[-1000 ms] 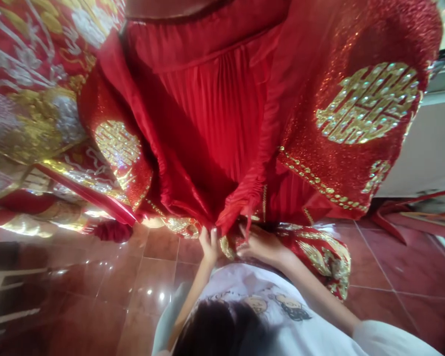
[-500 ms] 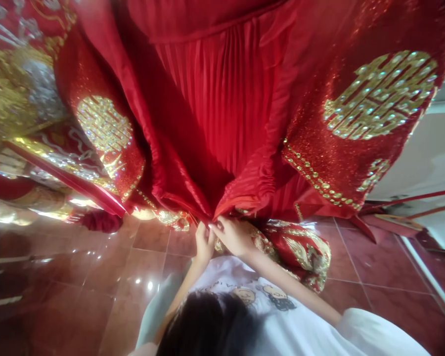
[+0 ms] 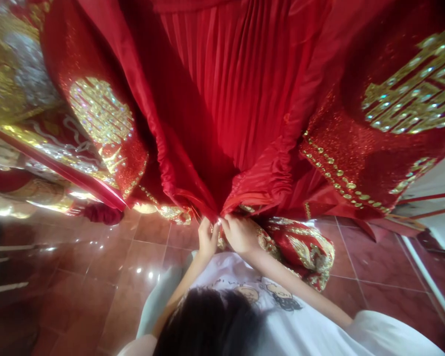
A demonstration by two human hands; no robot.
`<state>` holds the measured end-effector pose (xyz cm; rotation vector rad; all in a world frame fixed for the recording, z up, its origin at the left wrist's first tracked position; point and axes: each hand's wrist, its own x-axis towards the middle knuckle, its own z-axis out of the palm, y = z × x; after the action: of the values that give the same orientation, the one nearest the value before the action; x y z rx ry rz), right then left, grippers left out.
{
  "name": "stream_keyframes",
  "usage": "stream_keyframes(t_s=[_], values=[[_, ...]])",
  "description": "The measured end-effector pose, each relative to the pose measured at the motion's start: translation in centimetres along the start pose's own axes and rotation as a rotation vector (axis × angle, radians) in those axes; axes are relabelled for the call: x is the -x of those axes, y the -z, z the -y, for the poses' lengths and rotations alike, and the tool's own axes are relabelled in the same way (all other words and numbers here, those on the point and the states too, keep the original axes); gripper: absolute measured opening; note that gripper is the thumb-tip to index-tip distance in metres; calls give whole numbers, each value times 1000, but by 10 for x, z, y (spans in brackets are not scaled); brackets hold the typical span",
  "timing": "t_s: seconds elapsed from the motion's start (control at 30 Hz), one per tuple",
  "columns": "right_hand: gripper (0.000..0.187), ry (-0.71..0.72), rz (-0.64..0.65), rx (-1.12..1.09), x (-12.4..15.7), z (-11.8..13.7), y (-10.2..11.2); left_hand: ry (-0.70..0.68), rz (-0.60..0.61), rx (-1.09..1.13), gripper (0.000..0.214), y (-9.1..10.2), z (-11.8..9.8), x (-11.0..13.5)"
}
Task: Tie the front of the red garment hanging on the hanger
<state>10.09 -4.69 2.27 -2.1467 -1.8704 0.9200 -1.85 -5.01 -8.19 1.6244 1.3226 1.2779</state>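
Note:
A large red garment (image 3: 230,99) with a pleated inner face spreads across the upper half of the view. Its two gathered edges come together low in the middle, forming a V. At that point my left hand (image 3: 207,241) pinches the red cloth between thumb and fingers. My right hand (image 3: 239,233) grips the same spot from the other side, fingertips almost touching the left ones. Folds partly cover the fingertips, so any fastening there cannot be made out. Glittery red panels with round gold jewelled emblems (image 3: 101,110) flank the pleats on both sides.
Red and gold embroidered cloth (image 3: 302,247) hangs behind my right forearm. More gold and silver decorated garments (image 3: 13,74) crowd the left side. Reddish floor tiles (image 3: 133,267) lie below. A pale wall and a thin white strip (image 3: 430,277) are at the right.
The red garment looks larger and its right panel has shifted outward to the right. Both hands have moved slightly right, still pinching the cloth.

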Motion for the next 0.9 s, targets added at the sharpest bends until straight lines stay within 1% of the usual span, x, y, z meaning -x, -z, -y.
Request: stream_keyframes(t_s=[0.1,0.2,0.27,0.37,0.43,0.53,0.63,0.7,0.77,0.83,0.87,0.9], values=[[29,11,8,-159,-2,-6,-3,12,0,13,27,1,0,0],[29,51,51,-386,-6,-12,-11,22,-5,31,27,3,0,0],[31,48,87,-555,-9,-15,-18,26,-3,44,28,4,1,-1],[34,20,164,-809,-10,-16,-25,40,-5,61,28,4,1,0],[34,-1,216,-949,-7,-14,-26,52,-10,70,28,4,2,0],[33,-30,308,-1099,-1,-11,-23,63,-22,78,28,4,4,0],[37,-44,393,-1204,3,-5,-23,69,-45,83,23,3,6,0],[34,-90,373,-1279,5,1,-24,73,-60,81,18,3,6,0],[28,-157,299,-1332,6,10,-23,74,-70,75,19,2,5,0],[27,-193,243,-1341,11,21,-14,71,-73,66,21,1,6,1],[28,-175,230,-1333,14,26,-6,72,-74,63,23,1,7,2],[29,-125,213,-1319,18,30,2,74,-74,60,25,1,8,2]])
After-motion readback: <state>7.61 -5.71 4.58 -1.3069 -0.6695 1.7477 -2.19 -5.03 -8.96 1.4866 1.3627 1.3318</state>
